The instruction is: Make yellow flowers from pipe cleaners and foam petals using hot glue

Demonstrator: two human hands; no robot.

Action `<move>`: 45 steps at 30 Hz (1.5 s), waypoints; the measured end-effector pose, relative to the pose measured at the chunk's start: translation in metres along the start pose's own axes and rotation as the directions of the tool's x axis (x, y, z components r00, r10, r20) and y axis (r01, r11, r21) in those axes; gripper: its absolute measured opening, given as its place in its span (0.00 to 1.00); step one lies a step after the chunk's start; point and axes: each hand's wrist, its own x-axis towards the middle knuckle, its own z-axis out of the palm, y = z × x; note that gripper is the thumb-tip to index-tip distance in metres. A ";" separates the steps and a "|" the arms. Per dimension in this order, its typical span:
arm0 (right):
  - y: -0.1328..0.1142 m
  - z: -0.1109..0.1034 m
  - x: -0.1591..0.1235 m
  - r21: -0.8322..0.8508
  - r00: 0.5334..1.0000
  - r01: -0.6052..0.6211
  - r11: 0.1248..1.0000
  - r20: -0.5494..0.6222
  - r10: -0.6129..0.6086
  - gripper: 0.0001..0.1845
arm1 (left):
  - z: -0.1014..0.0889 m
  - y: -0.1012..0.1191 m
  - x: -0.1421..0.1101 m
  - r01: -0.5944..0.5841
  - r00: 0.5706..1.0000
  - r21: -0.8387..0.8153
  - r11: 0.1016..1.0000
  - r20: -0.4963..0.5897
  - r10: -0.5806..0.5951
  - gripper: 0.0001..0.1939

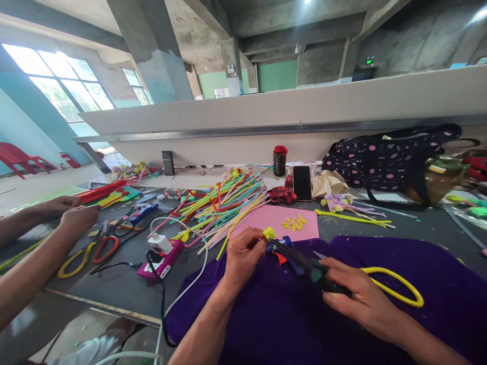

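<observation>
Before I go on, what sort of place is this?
Probably a craft workshop: there's a pile of long, thin multicoloured stems on a dark grey worktable, with bare grey concrete beams overhead.

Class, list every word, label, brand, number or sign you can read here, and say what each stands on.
No text can be read.
Green lit sign, high at the back: too small.
Markings on the red-lidded bottle: too small.
White label on the purple power strip: too small.
Label on the greenish jar: too blurred.
</observation>
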 end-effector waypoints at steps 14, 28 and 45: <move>-0.008 -0.001 0.004 0.121 0.995 -0.101 0.988 0.030 0.098 0.06 | 0.003 0.007 -0.001 0.049 0.998 0.012 0.999 -0.040 -0.048 0.05; -0.001 0.004 0.000 -0.076 0.989 -0.131 0.988 -0.072 0.126 0.05 | 0.003 0.003 0.001 0.033 0.992 0.268 0.963 -0.129 0.001 0.07; -0.005 0.003 0.002 -0.071 0.982 -0.172 0.983 -0.093 0.165 0.05 | 0.005 0.003 0.000 -0.169 0.966 0.385 0.907 -0.117 0.230 0.04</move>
